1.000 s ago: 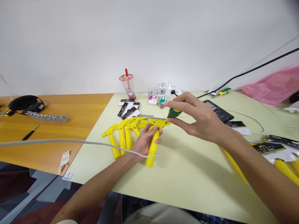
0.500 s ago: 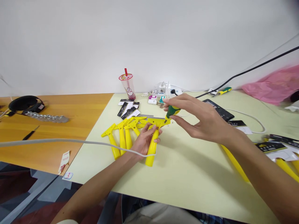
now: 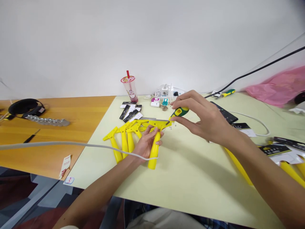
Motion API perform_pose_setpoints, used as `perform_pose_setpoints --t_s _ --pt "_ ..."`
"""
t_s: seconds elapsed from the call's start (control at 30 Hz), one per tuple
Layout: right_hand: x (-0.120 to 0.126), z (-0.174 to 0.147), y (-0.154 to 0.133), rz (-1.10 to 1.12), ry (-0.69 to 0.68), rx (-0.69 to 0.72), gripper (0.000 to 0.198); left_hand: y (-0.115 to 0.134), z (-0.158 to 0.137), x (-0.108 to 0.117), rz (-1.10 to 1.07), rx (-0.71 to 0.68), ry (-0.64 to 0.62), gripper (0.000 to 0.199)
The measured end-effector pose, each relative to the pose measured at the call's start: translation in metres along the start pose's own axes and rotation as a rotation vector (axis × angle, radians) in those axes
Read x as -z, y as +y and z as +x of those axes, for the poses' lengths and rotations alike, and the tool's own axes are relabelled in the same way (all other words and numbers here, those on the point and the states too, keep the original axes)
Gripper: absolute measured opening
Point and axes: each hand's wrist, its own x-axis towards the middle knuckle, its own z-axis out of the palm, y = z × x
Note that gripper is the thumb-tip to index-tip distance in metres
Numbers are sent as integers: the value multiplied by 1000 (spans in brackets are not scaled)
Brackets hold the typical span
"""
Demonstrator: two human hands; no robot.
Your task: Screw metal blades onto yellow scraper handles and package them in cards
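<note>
My left hand (image 3: 145, 144) is wrapped round the neck of a yellow plastic scraper (image 3: 153, 157), whose wide head points away from me. Between the thumb and fingers of my right hand (image 3: 203, 119) is a short green-and-yellow screwdriver (image 3: 180, 111), tilted over. Its tip meets the right end of the scraper head; whether it sits in a screw is too small to tell. Several more yellow scrapers (image 3: 124, 141) lie side by side left of my left hand. Tiny screws (image 3: 171, 128) are scattered beside the scraper head.
Black-and-white packets (image 3: 130, 113) lie near a drink cup (image 3: 131, 89). A power strip (image 3: 164, 92) stands by the wall. Right of my hand are a dark tablet (image 3: 224, 113), another screwdriver (image 3: 228, 93) and packaged scrapers (image 3: 281, 152). A pale cable (image 3: 95, 145) crosses in front of my left forearm.
The screwdriver has leaned over to the right, and its handle lies flatter. My right fingers have shifted their hold on it. The scraper stays nearly in place in my left hand.
</note>
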Motion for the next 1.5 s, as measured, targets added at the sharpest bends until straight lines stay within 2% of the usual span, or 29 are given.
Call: perform_pose_setpoints --t_s 0.13,0.27,0.33,0.47,0.73,0.87,1.07,1.3,1.5 --pt "1 1 1 76 -16 -23 25 1 0 -1 16 -3 -11 41" --pt "2 0 -6 45 -145 10 46 2 0 -1 1 -9 20 43" --pt "3 0 -11 32 -197 17 50 3 1 0 -7 -11 50 43" --pt "6 -3 -13 26 -220 62 40 5 2 1 5 -31 36 41" --pt "7 -3 -6 -142 -171 10 12 6 4 3 26 -45 19 41" --pt "2 -2 -11 -186 -180 -13 14 6 4 5 35 -52 14 43" --pt "5 -4 -6 -48 -234 6 40 8 2 4 24 -68 7 40" --pt "9 -3 -1 -51 -189 54 30 11 2 2 13 -87 11 39" --pt "10 -4 1 -90 -155 65 12 10 3 4 35 -92 -8 38"
